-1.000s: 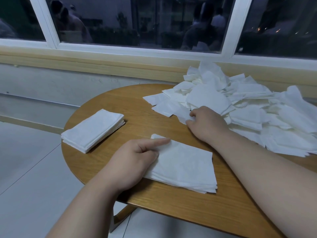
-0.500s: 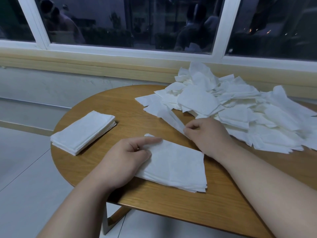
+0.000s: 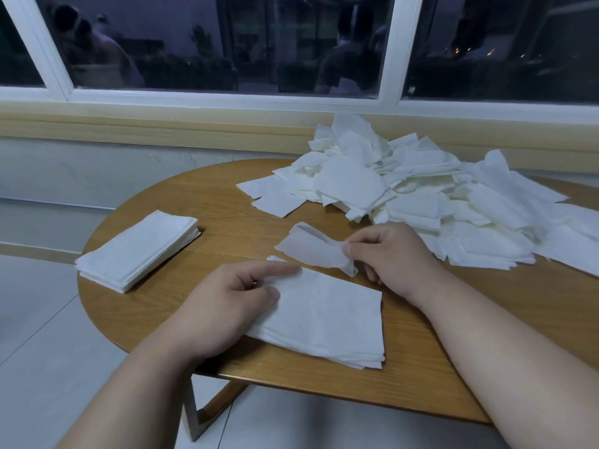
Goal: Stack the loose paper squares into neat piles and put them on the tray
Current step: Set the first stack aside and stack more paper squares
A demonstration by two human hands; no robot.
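Right hand (image 3: 389,257): thumb and forefinger pinched on one end of a single sheet (image 3: 311,249), which sags limp and curled just above the near pile (image 3: 330,315). Left hand (image 3: 227,306): forefinger straight, pressing flat on that pile's left side to pin it. The paper looks feather-light, soft and easily creased or torn. It is best taken lightly by a corner or edge and laid down flat. A squared pile (image 3: 136,249) lies at the left edge of the table (image 3: 421,367), and the loose heap (image 3: 421,196) at the far right. No tray is in view.
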